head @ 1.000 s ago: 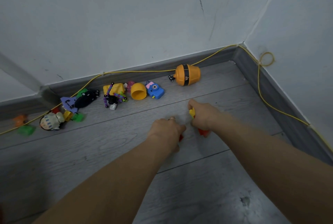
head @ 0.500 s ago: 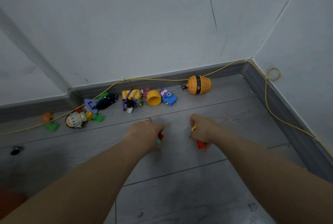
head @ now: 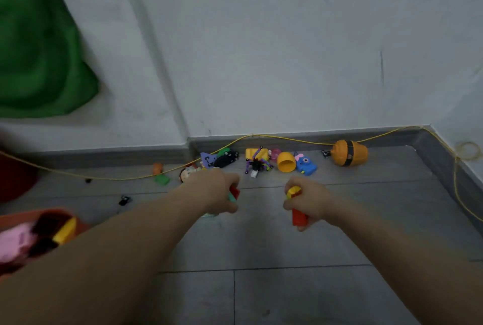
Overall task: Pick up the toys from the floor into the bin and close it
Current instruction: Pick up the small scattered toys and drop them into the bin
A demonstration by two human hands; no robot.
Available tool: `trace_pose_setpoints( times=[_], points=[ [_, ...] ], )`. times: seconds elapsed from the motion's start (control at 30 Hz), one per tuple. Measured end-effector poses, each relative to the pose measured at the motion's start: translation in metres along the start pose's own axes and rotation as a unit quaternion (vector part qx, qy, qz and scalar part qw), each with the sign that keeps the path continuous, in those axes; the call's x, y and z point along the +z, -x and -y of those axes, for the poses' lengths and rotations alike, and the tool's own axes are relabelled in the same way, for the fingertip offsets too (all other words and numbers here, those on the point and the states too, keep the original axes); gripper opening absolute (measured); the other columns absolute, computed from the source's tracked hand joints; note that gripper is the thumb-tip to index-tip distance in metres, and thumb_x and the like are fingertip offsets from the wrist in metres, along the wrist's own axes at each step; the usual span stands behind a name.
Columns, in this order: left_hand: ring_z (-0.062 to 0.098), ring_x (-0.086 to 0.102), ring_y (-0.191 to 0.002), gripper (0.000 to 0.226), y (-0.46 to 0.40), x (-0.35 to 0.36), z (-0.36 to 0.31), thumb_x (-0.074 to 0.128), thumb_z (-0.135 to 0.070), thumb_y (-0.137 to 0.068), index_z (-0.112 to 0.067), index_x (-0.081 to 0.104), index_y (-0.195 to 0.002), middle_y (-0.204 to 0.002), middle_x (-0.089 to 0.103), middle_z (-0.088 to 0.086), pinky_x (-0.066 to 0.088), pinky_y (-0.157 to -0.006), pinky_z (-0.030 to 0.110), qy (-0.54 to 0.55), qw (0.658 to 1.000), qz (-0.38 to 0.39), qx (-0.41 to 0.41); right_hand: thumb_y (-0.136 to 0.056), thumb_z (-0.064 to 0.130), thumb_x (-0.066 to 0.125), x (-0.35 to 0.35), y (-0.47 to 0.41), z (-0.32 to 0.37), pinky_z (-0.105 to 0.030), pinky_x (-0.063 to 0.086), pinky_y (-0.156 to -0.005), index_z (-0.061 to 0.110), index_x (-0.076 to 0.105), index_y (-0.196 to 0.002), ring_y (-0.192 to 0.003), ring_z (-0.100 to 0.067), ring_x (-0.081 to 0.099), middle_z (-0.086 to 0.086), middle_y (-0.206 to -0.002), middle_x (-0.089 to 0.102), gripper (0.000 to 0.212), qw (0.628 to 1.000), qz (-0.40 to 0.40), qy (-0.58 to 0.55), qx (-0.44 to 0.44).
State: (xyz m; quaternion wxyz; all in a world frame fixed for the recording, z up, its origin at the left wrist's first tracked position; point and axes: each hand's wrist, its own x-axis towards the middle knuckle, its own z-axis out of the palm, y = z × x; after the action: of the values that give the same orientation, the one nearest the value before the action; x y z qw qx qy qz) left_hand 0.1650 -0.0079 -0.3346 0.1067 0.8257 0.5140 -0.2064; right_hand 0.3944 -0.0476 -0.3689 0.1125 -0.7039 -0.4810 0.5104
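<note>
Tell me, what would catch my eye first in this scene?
Two bare forearms reach out over the grey floor: the left hand grips a red and teal toy, the right hand a red and yellow toy. Beyond them, bright toys line the skirting, the big orange pot-shaped toy farthest right. An orange bin with toys inside sits at the left edge.

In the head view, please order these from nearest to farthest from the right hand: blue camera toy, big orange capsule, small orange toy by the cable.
From the right hand:
1. blue camera toy, just beyond it.
2. big orange capsule, far right by the wall.
3. small orange toy, far left.
</note>
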Motion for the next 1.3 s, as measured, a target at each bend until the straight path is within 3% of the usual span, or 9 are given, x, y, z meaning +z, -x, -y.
trace_pose_setpoints(
  times=[0.13,0.3,0.43,0.63,0.77,0.9,0.97,1.13,1.3],
  points=[
    [0.023,0.056,-0.096,0.049,0.037,-0.020,0.063,0.065,-0.060,-0.073,-0.036,0.053,-0.114,-0.112,0.059,0.000,0.047,-0.077,0.034,0.029,0.998,-0.001,-0.047,-0.081,0.007,0.072,0.037,0.021,0.073,-0.052,0.060,-0.054,0.018,0.060,-0.099,-0.069,-0.034,0.066,-0.015,-0.098,0.055,0.024,0.992,-0.005,-0.028,-0.121],
    [0.017,0.051,-0.093,0.048,0.116,-0.049,0.160,0.067,-0.060,-0.077,-0.037,0.055,-0.117,-0.104,0.053,-0.007,0.044,-0.076,0.030,0.110,0.985,-0.005,-0.136,-0.080,0.009,0.075,0.103,0.056,0.171,-0.050,0.059,-0.055,0.017,0.062,-0.096,-0.066,-0.024,0.062,-0.012,-0.089,0.058,0.022,0.967,0.080,-0.065,-0.234],
    [0.015,0.062,-0.091,0.043,0.174,-0.041,0.210,0.068,-0.072,-0.056,-0.050,0.057,-0.092,-0.106,0.060,-0.008,0.058,-0.079,0.039,0.189,0.963,0.022,-0.193,-0.080,0.006,0.073,0.157,0.087,0.220,-0.045,0.059,-0.055,0.018,0.062,-0.099,-0.064,-0.026,0.065,-0.013,-0.097,0.057,0.025,0.948,0.148,-0.076,-0.271],
    [0.017,0.070,-0.084,0.041,0.239,-0.015,0.239,0.079,-0.042,-0.076,-0.029,0.065,-0.113,-0.107,0.069,0.003,0.059,-0.064,0.033,0.301,0.872,0.252,-0.293,-0.077,0.016,0.075,0.219,0.118,0.254,-0.048,0.061,-0.059,0.024,0.060,-0.095,-0.077,-0.033,0.073,-0.016,-0.103,0.064,0.025,0.929,0.204,-0.039,-0.307],
    [0.022,0.063,-0.103,0.053,0.261,0.002,0.253,0.083,-0.038,-0.068,-0.028,0.064,-0.117,-0.121,0.063,0.006,0.060,-0.074,0.041,0.245,0.853,0.316,-0.335,-0.084,0.022,0.073,0.246,0.137,0.254,-0.046,0.061,-0.063,0.023,0.056,-0.115,-0.081,-0.036,0.074,-0.014,-0.110,0.066,0.035,0.920,0.274,0.034,-0.277],
    [0.022,0.052,-0.119,0.054,0.257,0.007,0.258,0.074,-0.039,-0.073,-0.039,0.054,-0.123,-0.134,0.048,-0.005,0.055,-0.079,0.047,0.210,0.862,0.306,-0.344,-0.094,0.037,0.062,0.258,0.146,0.244,-0.050,0.060,-0.079,0.038,0.025,-0.152,-0.119,-0.040,0.057,-0.007,-0.152,0.038,0.068,0.882,0.423,0.115,-0.171],
    [0.019,0.056,-0.113,0.049,0.248,-0.003,0.257,0.069,-0.036,-0.080,-0.032,0.052,-0.126,-0.132,0.049,-0.001,0.056,-0.079,0.046,0.189,0.886,0.264,-0.332,-0.098,0.038,0.054,0.255,0.143,0.243,-0.049,0.061,-0.074,0.034,0.028,-0.152,-0.116,-0.041,0.056,-0.008,-0.150,0.039,0.060,0.896,0.389,0.111,-0.183],
    [0.018,0.064,-0.073,0.015,0.202,-0.030,0.235,0.055,-0.027,-0.091,-0.015,0.063,-0.096,-0.091,0.069,0.006,0.059,-0.067,0.034,0.150,0.955,0.075,-0.244,-0.103,0.029,0.043,0.219,0.107,0.241,-0.041,0.061,-0.054,0.012,0.053,-0.124,-0.080,-0.033,0.071,-0.015,-0.104,0.055,0.029,0.952,0.227,0.009,-0.204],
    [0.023,0.068,-0.082,0.014,0.145,-0.043,0.174,0.054,-0.031,-0.092,-0.019,0.058,-0.090,-0.085,0.070,0.002,0.055,-0.071,0.033,0.137,0.983,-0.019,-0.122,-0.100,0.019,0.042,0.164,0.058,0.189,-0.042,0.061,-0.056,0.009,0.056,-0.095,-0.068,-0.029,0.064,-0.016,-0.090,0.053,0.018,0.984,0.080,0.002,-0.158]
  ],
)
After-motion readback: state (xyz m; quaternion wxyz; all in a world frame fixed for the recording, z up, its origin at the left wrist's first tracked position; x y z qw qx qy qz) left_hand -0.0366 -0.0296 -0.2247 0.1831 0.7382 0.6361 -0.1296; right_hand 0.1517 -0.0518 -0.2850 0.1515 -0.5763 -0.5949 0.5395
